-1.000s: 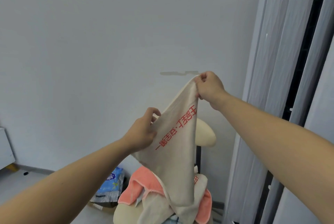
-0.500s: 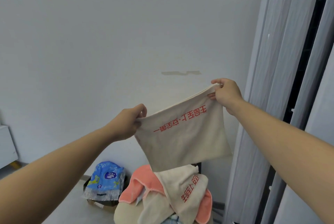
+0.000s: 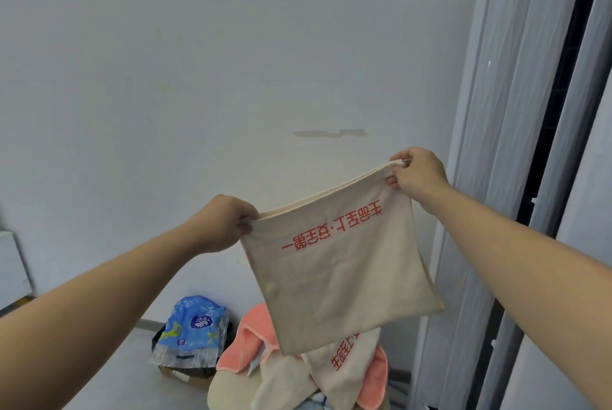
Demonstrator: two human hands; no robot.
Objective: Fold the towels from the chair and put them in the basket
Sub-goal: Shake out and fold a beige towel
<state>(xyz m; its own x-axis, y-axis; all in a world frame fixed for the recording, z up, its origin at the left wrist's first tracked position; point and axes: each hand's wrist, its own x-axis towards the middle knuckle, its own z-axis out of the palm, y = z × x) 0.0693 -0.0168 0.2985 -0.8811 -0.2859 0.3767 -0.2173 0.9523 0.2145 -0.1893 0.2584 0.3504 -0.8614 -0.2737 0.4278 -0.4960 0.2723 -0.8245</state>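
We are watching the left hand (image 3: 225, 224) and right hand (image 3: 419, 174) pinching the beige towel (image 3: 337, 277) by its top corners, holding it spread before a pale wall (image 3: 198, 78) and above the towel pile (image 3: 331, 373). Grey panels (image 3: 496, 111) are standing at right.

A plain pale grey painted wall (image 3: 165, 78) carries a darker grey scuff mark (image 3: 331, 133) just above and left of the right hand (image 3: 419, 174). Right of that hand hang pale grey pleated panels (image 3: 490, 111), perhaps curtains, split by a dark gap (image 3: 559, 95). Well below the left hand (image 3: 225, 222), a crinkled blue printed plastic bag (image 3: 193, 323) sits in a dark cardboard box (image 3: 185, 375) on the grey floor (image 3: 116, 376). Far to its left stands a white box-shaped unit (image 3: 10, 264).
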